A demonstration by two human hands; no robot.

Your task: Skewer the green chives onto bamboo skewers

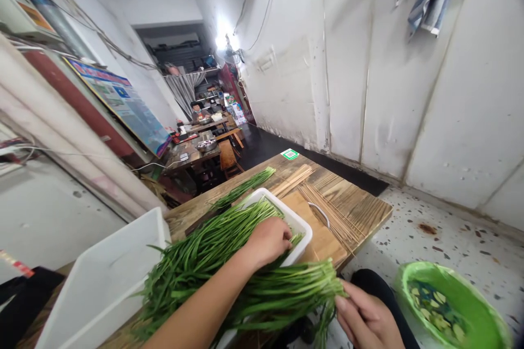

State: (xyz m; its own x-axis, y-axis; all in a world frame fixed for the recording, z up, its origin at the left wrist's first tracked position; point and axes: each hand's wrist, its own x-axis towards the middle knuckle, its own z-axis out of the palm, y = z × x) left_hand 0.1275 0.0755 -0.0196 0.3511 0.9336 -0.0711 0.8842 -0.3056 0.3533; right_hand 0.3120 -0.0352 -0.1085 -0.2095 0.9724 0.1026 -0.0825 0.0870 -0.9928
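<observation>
A big heap of green chives (213, 251) lies across a white tray (301, 223) on a wooden table (360, 207). My left hand (268, 240) reaches over the tray, its fingers curled down into the chives there. A thick bundle of chives (286, 294) sticks out past the table's near edge. My right hand (366, 319) is at the bundle's ends, with fingers pressed together and pinching the stalk tips.
Bamboo skewers (331, 210) are spread over a wooden cutting board (323, 240) right of the tray. A few more chives (245, 188) lie behind it. A white tub (102, 283) stands at the left. A green basin (454, 311) with scraps sits on the floor.
</observation>
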